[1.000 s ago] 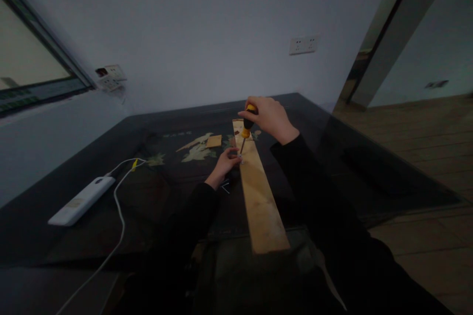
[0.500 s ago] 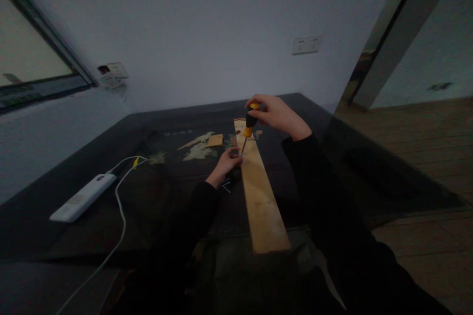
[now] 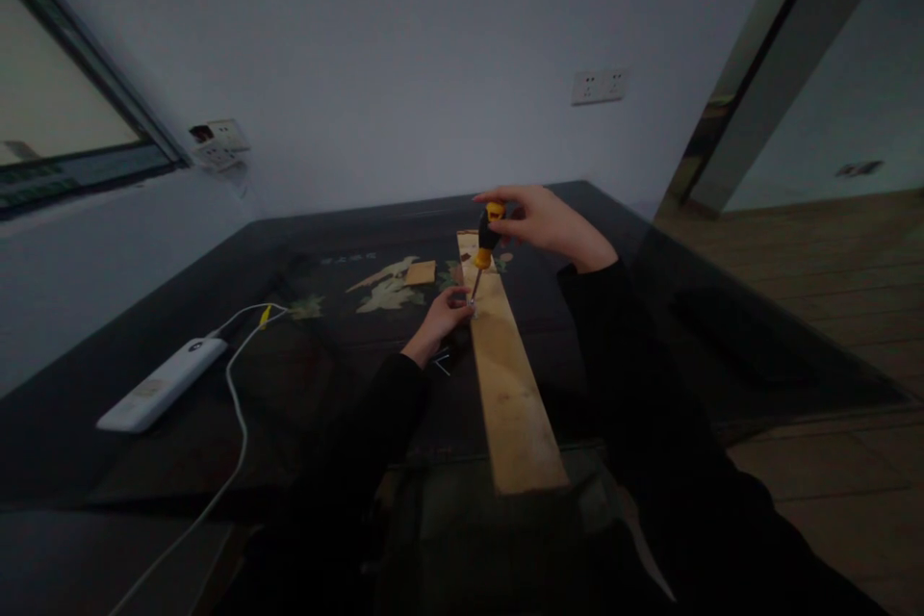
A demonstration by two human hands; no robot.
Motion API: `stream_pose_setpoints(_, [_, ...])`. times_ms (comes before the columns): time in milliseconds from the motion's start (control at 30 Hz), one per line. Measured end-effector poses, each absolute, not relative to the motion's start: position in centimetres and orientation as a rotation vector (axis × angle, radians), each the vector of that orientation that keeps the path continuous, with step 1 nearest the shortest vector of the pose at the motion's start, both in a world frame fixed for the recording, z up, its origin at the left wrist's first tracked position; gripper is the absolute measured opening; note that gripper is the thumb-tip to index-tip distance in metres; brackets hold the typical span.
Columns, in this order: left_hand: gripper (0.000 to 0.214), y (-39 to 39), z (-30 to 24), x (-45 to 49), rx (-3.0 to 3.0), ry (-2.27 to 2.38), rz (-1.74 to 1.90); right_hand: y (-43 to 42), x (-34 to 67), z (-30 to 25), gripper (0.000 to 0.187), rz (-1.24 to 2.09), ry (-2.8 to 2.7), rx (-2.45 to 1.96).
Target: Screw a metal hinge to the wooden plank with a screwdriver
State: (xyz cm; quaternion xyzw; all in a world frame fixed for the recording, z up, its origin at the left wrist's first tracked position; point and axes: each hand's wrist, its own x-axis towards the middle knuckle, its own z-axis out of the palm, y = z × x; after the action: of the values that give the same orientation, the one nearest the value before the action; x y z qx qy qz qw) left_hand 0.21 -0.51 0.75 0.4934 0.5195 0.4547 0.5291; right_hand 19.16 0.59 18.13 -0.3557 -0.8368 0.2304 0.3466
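A long pale wooden plank (image 3: 509,375) lies lengthwise on the dark glossy table (image 3: 217,423). My right hand (image 3: 545,221) grips the yellow and black handle of a screwdriver (image 3: 485,245) that stands nearly upright, its tip on the plank's left edge. My left hand (image 3: 442,318) rests beside the plank, fingers pinched at the screwdriver tip around a small screw that I can barely make out. Both arms wear black sleeves.
A white power strip (image 3: 160,385) with a white cable (image 3: 235,404) lies at the table's left. A small wooden block (image 3: 420,272) sits near a leaf pattern behind my left hand. Small metal pieces (image 3: 440,364) lie by the plank. Wall sockets (image 3: 598,86) are mounted behind; wooden floor right.
My right hand has shifted its hold on the screwdriver handle, fingers moving from wrapped over the top to reaching across it. The left hand and plank stay put.
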Motion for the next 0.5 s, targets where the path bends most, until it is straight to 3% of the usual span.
stream_pose_setpoints(167, [0.035, -0.73, 0.97, 0.27, 1.173, 1.231, 1.086, 0.63, 18.50, 17.94, 0.016, 0.404, -2.172, -0.888])
stream_pose_setpoints(300, [0.031, -0.83, 1.14, 0.35, 1.178, 1.243, 1.081, 1.18, 18.40, 17.51, 0.020, 0.201, -2.126, -1.000])
stream_pose_setpoints(500, [0.027, -0.66, 1.09, 0.38, 1.171, 1.307, 1.070, 1.39, 18.64, 17.33, 0.021, 0.289, -2.190, -0.967])
